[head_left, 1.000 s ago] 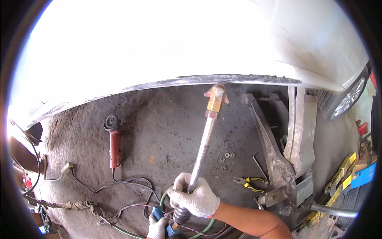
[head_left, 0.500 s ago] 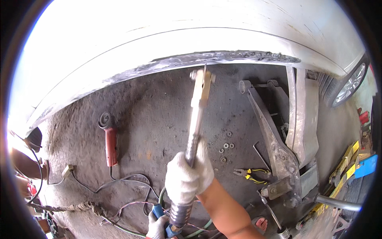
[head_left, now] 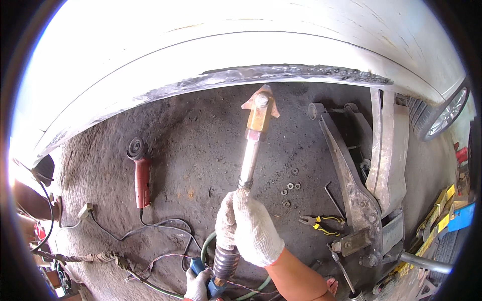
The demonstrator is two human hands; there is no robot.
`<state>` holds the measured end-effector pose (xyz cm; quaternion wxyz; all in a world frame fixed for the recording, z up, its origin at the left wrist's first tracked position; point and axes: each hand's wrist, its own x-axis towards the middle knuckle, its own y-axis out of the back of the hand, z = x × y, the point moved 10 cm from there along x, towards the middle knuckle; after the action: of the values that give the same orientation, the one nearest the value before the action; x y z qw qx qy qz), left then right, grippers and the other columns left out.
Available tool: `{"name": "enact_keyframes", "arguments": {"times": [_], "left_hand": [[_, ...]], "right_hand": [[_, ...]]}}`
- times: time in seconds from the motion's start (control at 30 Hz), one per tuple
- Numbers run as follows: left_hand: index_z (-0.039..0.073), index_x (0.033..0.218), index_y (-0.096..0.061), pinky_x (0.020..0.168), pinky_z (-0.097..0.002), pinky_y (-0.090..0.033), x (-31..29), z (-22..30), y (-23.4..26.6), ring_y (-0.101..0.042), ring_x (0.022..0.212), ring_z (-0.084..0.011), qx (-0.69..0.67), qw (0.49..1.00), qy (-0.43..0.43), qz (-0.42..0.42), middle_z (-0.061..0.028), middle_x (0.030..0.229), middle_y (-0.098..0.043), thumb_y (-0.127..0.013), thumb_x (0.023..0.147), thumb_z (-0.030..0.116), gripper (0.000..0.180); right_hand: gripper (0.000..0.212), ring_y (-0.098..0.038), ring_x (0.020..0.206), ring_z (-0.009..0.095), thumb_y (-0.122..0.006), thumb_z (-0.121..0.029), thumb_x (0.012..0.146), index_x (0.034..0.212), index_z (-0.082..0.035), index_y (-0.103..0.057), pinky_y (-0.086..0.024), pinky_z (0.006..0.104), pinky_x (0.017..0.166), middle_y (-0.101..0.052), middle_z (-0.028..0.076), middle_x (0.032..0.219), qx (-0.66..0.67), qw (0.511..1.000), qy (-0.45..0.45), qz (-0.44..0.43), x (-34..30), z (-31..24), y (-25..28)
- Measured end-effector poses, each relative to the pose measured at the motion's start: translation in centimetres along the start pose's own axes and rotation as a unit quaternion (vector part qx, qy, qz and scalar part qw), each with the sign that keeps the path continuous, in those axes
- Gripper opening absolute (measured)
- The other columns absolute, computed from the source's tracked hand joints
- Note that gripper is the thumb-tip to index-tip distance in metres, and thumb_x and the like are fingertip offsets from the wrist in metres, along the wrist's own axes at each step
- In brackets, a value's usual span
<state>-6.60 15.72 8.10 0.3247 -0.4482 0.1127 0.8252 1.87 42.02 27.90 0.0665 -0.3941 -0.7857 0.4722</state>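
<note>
Two gloved hands, head view: right hand [head_left: 257, 231] wrapped round the shaft [head_left: 249, 163], left hand [head_left: 197, 286] with fingers closed on the blue handle [head_left: 197, 265].
Tool: one, above the floor [head_left: 201, 150], tip [head_left: 261, 92] near the car's [head_left: 301, 57] lower edge; likely heavy, stiff, slick-shafted; best held by shaft and handle.
Floor, toward the jack [head_left: 346, 170]: five rings [head_left: 284, 192], one pliers [head_left: 315, 220], one hex key [head_left: 335, 201].
Floor, toward the left edge: one grinder [head_left: 142, 183].

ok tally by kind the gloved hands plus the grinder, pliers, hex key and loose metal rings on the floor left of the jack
Gloved hands: 2
Red angle grinder: 1
Yellow-and-black-handled pliers: 1
L-shaped hex key: 1
Small metal rings: 5
Total: 10
</note>
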Motion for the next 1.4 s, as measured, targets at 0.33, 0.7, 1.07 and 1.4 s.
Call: {"name": "enact_keyframes", "arguments": {"times": [0.33,0.7,1.07,1.4], "left_hand": [[0.01,0.129,-0.04,0.07,-0.041,-0.059,-0.2,1.0,-0.3,-0.067,0.089,-0.0266,0.005,1.0,-0.012,0.008,-0.0114,0.109,-0.059,-0.054,0.091,0.004,0.04],[0.01,0.128,-0.039,0.071,-0.0458,-0.061,-0.2,1.1,0.1,-0.066,0.088,-0.0281,0.01,1.0,-0.02,0.001,-0.0126,0.109,-0.057,-0.056,0.091,0.004,0.042],[0.011,0.12,-0.043,0.069,-0.0414,-0.059,-0.5,0.4,0.6,-0.064,0.088,-0.0236,0.002,0.998,0.028,0.048,-0.0092,0.099,-0.056,-0.056,0.092,0.012,0.032],[0.013,0.126,-0.041,0.068,-0.0435,-0.059,1.4,-1.4,1.2,-0.065,0.084,-0.0255,-0.025,0.999,0.034,-0.009,-0.011,0.102,-0.058,-0.056,0.093,0.016,0.037]], "right_hand": [[0.044,-0.046,0.056,0.012,-0.046,-0.05,0.103,0.085,-0.01,-0.05,-0.041,0.0288,0.052,-0.049,0.001,0.066,-0.013,1.0,-0.005,0.001,0.3,-0.5,-0.8],[0.041,-0.048,0.059,0.013,-0.048,-0.045,0.104,0.083,-0.009,-0.052,-0.043,0.0288,0.054,-0.054,0.002,0.069,0.022,0.999,-0.015,-0.02,0.5,-0.3,-0.7],[0.016,-0.059,0.054,0.013,-0.07,-0.011,0.092,0.082,-0.006,-0.058,-0.049,0.0288,0.051,-0.061,0.004,0.066,-0.133,0.991,-0.015,-0.016,2.5,-3.6,-3.2],[0.015,-0.055,0.063,0.007,-0.07,-0.008,0.091,0.091,-0.005,-0.056,-0.047,0.027,0.057,-0.057,0.0,0.073,-0.175,0.984,0.041,0.015,-1.2,1.9,-0.5]]}}
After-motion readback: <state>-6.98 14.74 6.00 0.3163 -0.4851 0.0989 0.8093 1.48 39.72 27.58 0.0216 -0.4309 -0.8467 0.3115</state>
